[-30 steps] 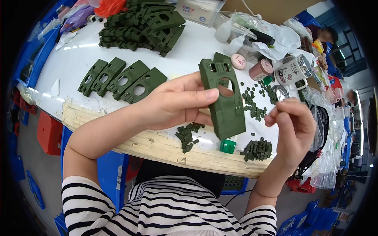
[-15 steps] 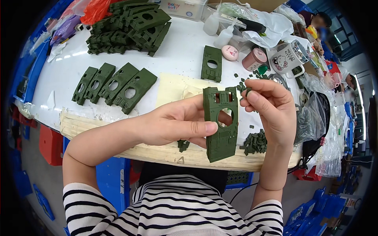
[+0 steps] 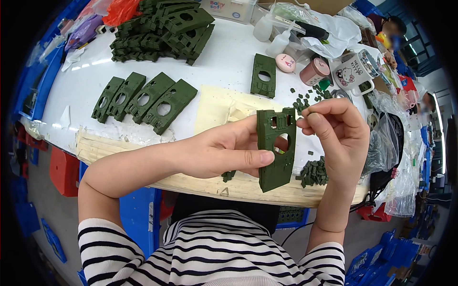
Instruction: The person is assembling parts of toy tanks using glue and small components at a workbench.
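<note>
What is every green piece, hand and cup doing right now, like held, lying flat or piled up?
Left hand: gripping the green plate.
Green plate: held up above the table edge, upright.
Right hand: fingertips pinched at the plate's top corner.
Row of four green plates: lying flat, side by side.
Single green plate: lying flat, alone.
Stack of green plates: piled up.
Small green bits: heaped loose.
White mug: tipped over.

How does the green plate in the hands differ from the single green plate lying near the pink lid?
The held plate is gripped upright off the table by the left hand; the lone plate lies flat on the white table, untouched. The held plate looks larger, being nearer the camera. The right hand pinches at the held plate's top edge; nothing touches the lone plate. Both are dark green with a round hole.
</note>
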{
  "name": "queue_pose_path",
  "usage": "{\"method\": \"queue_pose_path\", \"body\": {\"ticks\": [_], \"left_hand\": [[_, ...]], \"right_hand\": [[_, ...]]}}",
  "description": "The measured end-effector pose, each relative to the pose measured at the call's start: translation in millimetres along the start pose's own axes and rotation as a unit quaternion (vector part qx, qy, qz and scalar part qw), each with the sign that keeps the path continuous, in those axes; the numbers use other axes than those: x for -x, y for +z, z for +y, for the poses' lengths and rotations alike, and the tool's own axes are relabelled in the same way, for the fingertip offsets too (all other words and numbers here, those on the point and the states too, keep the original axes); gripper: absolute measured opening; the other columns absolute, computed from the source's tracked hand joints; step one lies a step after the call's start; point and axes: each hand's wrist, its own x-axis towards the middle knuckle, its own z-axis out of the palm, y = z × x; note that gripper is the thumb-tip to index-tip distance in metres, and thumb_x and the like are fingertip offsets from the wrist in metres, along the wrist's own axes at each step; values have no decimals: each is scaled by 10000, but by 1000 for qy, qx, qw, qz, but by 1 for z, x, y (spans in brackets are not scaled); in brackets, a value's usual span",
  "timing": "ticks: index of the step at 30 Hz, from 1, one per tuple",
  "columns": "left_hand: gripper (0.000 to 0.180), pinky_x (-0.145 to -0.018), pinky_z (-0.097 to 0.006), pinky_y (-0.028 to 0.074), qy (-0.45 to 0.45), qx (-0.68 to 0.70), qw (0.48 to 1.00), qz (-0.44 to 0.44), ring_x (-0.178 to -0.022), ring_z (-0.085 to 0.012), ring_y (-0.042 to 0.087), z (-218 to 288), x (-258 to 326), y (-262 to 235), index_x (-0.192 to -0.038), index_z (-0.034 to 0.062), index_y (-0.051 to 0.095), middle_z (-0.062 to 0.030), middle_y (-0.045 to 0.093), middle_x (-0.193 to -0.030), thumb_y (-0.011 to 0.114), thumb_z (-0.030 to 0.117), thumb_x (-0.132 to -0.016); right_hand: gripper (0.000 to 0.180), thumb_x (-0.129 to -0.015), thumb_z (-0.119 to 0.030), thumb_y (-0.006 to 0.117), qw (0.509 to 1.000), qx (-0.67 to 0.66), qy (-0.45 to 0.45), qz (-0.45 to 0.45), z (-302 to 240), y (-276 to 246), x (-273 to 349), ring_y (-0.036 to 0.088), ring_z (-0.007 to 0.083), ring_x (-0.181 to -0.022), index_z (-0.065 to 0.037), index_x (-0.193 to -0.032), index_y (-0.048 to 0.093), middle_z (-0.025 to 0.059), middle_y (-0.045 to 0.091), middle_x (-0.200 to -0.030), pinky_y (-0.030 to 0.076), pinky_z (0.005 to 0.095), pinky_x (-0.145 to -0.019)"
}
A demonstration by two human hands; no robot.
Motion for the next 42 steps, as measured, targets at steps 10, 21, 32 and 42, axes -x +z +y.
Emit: {"method": "queue_pose_path", "body": {"ticks": [10, 21, 32, 42], "left_hand": [[604, -953, -394, 481, 30, 8, 999, 9, -1285, -274, 420, -7, -1, -4, -1472, 97, 191, -149, 402, -1360, 511, 191, -968], [575, -965, -363, 467, 64, 32, 997, 32, -1251, -204, 439, -3, 4, 2, -1456, 74, 186, -114, 416, -1360, 495, 162, -978], [610, -954, -376, 473, 56, 10, 998, 29, -1272, -243, 430, -7, 2, -2, -1479, 99, 156, -142, 400, -1383, 496, 166, -976], [529, -985, -325, 394, 90, -8, 995, 40, -1184, -149, 452, -10, 1, 3, -1430, 10, 210, -88, 453, -1278, 473, 90, -979]], "right_hand": [[103, -820, 24, 679, 997, 72, 3, 30, -7, 7, 2, 649, 112, -765, 59, -913, 651, 80, 667, -865, 521, 217, -702], [105, -789, 13, 706, 995, 101, -23, -10, -13, 20, -9, 589, 92, -724, 29, -884, 665, 52, 667, -815, 467, 217, -666], [114, -742, -34, 725, 995, 94, -43, -1, -4, 15, -3, 534, 162, -985, 5, -838, 677, 112, 605, -1021, 399, 288, -885], [94, -712, -62, 731, 989, 139, -52, -8, 2, 24, -1, 523, 196, -1026, -35, -792, 689, 121, 585, -1068, 384, 320, -914]]}}
